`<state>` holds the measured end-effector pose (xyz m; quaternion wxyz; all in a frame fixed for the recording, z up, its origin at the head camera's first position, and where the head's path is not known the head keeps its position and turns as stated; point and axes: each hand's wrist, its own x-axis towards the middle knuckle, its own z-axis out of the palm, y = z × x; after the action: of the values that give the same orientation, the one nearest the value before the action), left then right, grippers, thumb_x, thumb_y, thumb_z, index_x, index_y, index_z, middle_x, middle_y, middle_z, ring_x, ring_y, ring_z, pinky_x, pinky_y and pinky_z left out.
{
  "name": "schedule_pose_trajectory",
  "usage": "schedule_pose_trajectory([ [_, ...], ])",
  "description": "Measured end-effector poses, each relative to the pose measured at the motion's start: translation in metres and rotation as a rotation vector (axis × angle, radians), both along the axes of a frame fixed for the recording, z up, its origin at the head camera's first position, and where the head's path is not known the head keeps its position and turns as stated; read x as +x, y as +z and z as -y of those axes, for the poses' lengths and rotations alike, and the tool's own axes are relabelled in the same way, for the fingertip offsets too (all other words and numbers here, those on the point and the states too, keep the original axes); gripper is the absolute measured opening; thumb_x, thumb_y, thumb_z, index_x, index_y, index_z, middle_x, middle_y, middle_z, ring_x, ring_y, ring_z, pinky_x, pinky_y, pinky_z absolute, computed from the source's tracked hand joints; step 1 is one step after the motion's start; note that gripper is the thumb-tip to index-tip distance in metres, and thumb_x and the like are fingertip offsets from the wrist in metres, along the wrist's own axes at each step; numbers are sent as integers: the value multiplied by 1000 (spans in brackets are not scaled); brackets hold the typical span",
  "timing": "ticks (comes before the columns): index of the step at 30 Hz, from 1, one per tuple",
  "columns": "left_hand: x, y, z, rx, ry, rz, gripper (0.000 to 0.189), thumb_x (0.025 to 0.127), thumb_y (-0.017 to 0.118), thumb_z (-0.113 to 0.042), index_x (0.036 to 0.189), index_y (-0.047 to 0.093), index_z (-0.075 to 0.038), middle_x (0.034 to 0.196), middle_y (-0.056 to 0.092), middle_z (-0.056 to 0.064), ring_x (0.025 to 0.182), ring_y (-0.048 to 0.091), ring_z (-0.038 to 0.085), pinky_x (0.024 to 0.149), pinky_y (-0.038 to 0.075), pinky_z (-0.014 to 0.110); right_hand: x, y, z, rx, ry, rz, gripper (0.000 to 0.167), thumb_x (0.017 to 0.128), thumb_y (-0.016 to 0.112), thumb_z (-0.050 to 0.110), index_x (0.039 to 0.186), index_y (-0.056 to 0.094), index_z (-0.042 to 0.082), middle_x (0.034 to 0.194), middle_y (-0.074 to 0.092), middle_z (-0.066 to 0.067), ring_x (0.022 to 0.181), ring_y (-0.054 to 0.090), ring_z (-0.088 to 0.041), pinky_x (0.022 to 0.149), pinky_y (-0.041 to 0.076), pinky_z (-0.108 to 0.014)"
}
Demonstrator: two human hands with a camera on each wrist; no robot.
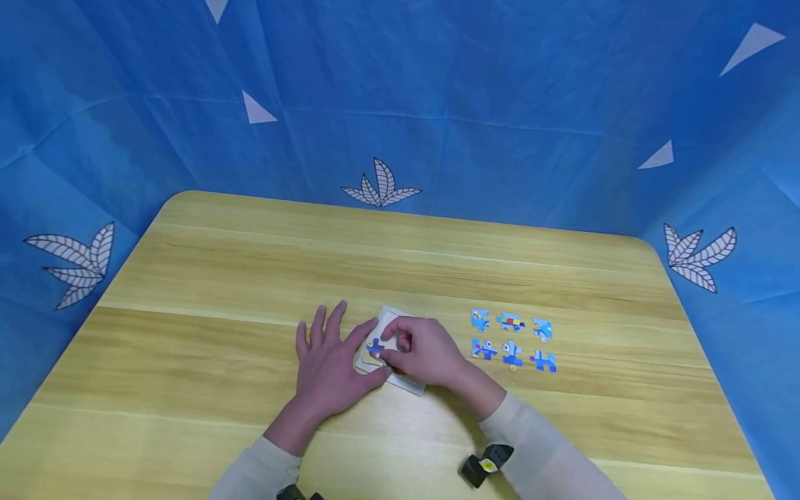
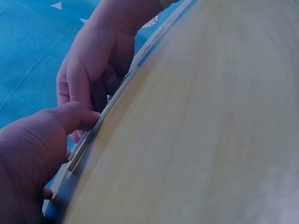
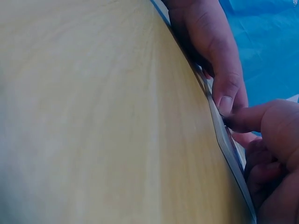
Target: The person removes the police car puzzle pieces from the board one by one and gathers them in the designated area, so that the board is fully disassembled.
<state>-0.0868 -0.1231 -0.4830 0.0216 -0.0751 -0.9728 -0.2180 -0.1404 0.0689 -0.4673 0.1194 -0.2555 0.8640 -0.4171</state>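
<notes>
A small white-rimmed puzzle board (image 1: 409,385) lies tilted on the table, largely covered by both hands. My left hand (image 1: 331,378) is at its left side with fingers spread, the index finger and thumb along the board's edges. Over the board, my right hand (image 1: 428,353) has curled fingers and pinches a blue and yellow puzzle piece (image 1: 375,346) between thumb and index finger, close on the board's surface. In the left wrist view the left thumb rests at the near edge of the board (image 2: 105,114). In the right wrist view the right thumb and index finger meet low over the board (image 3: 219,126).
To the right of the board, several loose blue puzzle pieces (image 1: 512,353) lie in two rows on the wooden table (image 1: 250,264). A blue cloth (image 1: 400,83) with leaf prints surrounds the table at the back and sides.
</notes>
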Motion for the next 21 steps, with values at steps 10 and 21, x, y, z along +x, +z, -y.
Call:
schedule_pose_trajectory([
  [10,0,-1,0,3,-1,-13,74,79,67,-66,143,56,-32,161,21,17,147,4,45,109,-3,67,2,1,1,13,25,-12,7,92,74,22,93,70,16,53,44,14,45,41,-2,51,36,-25],
  [21,0,-1,0,-9,-2,-7,76,78,67,-68,144,55,-33,161,20,17,147,3,45,109,-3,67,3,-3,-1,-30,11,9,7,95,71,21,94,69,15,51,45,12,42,41,-5,48,35,-26],
])
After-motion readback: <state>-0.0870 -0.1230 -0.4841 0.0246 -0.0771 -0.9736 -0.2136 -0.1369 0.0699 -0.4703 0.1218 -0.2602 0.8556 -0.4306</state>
